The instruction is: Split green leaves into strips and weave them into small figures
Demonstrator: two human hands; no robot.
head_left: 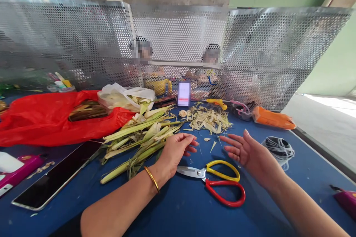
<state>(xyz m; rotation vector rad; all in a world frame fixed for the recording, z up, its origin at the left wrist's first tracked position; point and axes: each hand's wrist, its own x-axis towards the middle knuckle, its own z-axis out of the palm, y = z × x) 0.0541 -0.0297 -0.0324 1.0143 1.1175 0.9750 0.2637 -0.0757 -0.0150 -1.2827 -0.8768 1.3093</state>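
Observation:
My left hand (179, 152), with a gold bangle at the wrist, hovers over the blue table at the right end of a heap of corn husks (144, 133). Its thumb and forefinger are pressed together; anything between them is too small or hidden to make out. My right hand (240, 148) is open, palm turned up and fingers stretched, holding nothing. Below and between the hands lies a pair of scissors (201, 172) with one yellow and one red handle, blades pointing left. Beyond the hands is a pile of husk scraps (208, 118).
A red plastic bag (55, 118), a white bag (125, 94) and a black phone (58, 176) lie left. Grey cord (278, 150) and an orange packet (274, 117) are right. A lit phone (183, 94) stands before a perforated metal screen (178, 29); two people sit behind it.

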